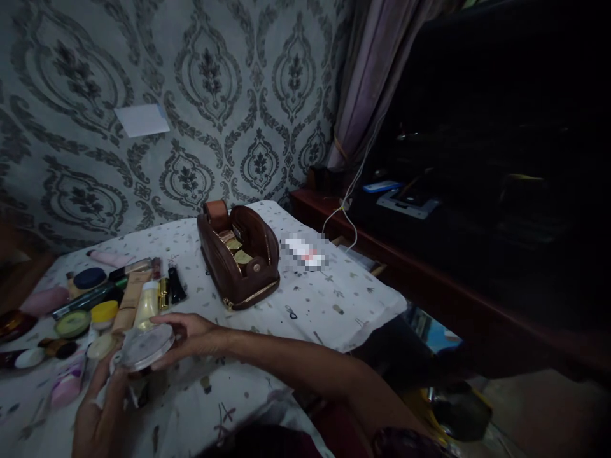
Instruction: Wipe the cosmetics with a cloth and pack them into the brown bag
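Over the near left of the table, my right hand [191, 337] grips a round flat container with a clear lid [147, 346] by its right side. My left hand [102, 407] closes on its left edge, the thumb and fingers pressed near the rim. A pale, thin scrap shows by the left fingers; what it is I cannot make out. Just beyond the hands lie a cream tube with a clear cap [147, 304], a beige tube [132, 296] and a yellow-lidded jar [104, 313]. A pink and purple bottle [68, 383] lies left of my left hand.
A brown zipped bag [238, 261] stands unzipped at mid-table, round gold-coloured items inside. Several cosmetics, including a green-lidded jar [72, 324] and a dark blue lid [90, 277], crowd the left. A dark wooden cabinet [329, 213] with a cable [353, 184] stands right.
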Tool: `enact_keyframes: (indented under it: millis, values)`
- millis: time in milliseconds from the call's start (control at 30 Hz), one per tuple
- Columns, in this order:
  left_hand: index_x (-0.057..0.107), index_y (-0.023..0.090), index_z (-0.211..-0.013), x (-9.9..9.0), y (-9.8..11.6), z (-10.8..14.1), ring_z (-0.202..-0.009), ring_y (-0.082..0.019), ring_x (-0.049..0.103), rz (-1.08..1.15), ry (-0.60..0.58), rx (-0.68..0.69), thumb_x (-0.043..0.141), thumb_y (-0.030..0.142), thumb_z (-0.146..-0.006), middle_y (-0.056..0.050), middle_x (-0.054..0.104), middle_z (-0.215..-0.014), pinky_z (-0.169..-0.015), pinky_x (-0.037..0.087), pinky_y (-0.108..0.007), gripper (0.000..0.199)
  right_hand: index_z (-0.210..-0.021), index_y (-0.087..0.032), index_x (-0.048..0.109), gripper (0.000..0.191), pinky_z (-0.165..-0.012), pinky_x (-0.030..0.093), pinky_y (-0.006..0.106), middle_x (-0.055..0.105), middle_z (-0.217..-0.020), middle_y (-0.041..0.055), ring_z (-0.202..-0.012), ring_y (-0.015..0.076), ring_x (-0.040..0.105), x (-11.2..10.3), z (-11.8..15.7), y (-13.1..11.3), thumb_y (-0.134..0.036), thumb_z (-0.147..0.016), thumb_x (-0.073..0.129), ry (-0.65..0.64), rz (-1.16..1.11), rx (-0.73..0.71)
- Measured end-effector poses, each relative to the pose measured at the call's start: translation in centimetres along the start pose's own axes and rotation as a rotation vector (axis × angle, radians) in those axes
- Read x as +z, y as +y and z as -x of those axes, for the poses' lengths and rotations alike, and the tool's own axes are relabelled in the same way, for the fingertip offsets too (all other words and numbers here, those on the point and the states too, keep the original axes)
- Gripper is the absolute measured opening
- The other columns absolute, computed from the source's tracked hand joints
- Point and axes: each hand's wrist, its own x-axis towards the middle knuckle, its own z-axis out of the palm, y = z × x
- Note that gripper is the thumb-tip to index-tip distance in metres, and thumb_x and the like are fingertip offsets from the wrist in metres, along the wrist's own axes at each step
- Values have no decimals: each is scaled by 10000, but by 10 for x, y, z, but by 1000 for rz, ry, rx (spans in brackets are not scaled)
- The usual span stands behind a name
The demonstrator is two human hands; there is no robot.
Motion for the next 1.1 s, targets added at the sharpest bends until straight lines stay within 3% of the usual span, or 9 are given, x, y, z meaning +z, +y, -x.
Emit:
enact_keyframes:
  millis: [67, 133, 367, 467, 600, 700, 900, 1100]
  values:
    - [572, 213, -1292, -3, 2, -1, -1330, -308, 489, 3, -15, -58, 435, 542, -914, -89, 612, -1345, -1133, 385, -471, 520, -1344, -243, 595, 1037, -983, 432, 248, 655, -1085, 0, -1004, 128, 601, 0, 1, 0, -309, -380, 969, -6, 54, 18]
    - [566, 209, -1307, -5, 4, -2, -1364, -318, 447, -12, -26, -32, 447, 529, -913, -104, 575, -1387, -1150, 354, -494, 521, -1297, -234, 631, 991, -988, 437, 247, 663, -1083, -1, -1014, 136, 613, 0, 2, 0, -324, -369, 967, -14, 66, 28]
    - [447, 290, -1447, -1, 0, 3, -1372, -325, 418, -206, -15, 376, 495, 366, -934, -94, 447, -1494, -1182, 276, -555, 521, -1152, -232, 660, 925, -857, 463, 221, 641, -996, -36, -892, 111, 599, 0, -1, -1, -238, -280, 969, 19, -16, 37]
    - [393, 350, -1489, 4, 11, 8, -1427, -307, 355, -225, -7, 459, 505, 290, -932, -43, 341, -1577, -1212, 238, -531, 571, -1112, -224, 655, 960, -836, 461, 238, 613, -960, -49, -854, 112, 588, -1, -5, 3, -163, -202, 957, 63, -67, 30]
    - [331, 416, -1509, 9, 30, 14, -1484, -270, 266, -175, -18, 539, 470, 187, -943, 20, 268, -1618, -1239, 194, -489, 626, -1173, -242, 650, 944, -816, 450, 230, 558, -1009, -40, -818, 83, 570, 1, -7, 6, -207, -285, 967, 119, -183, 50]
    - [311, 442, -1509, 10, 34, 13, -1497, -247, 238, -172, -41, 596, 466, 141, -938, 49, 253, -1624, -1250, 165, -458, 664, -1205, -239, 645, 952, -775, 445, 211, 562, -988, -39, -802, 72, 583, 3, -4, 1, -218, -313, 977, 47, -330, 95]
    - [378, 333, -1498, 7, 27, -10, -1458, -251, 321, -147, -12, 565, 467, 229, -952, -35, 348, -1582, -1234, 203, -454, 562, -1077, -190, 652, 751, -762, 472, 250, 663, -866, -32, -744, 101, 639, 1, 0, -9, -245, -401, 976, -187, -457, 158]
    - [495, 209, -1400, 14, 37, -23, -1328, -232, 490, -29, 22, 347, 397, 334, -995, -114, 550, -1409, -1145, 362, -431, 435, -1127, -223, 619, 714, -722, 482, 250, 702, -902, -22, -764, 122, 657, 3, 5, -13, -354, -504, 942, -145, -475, 52]
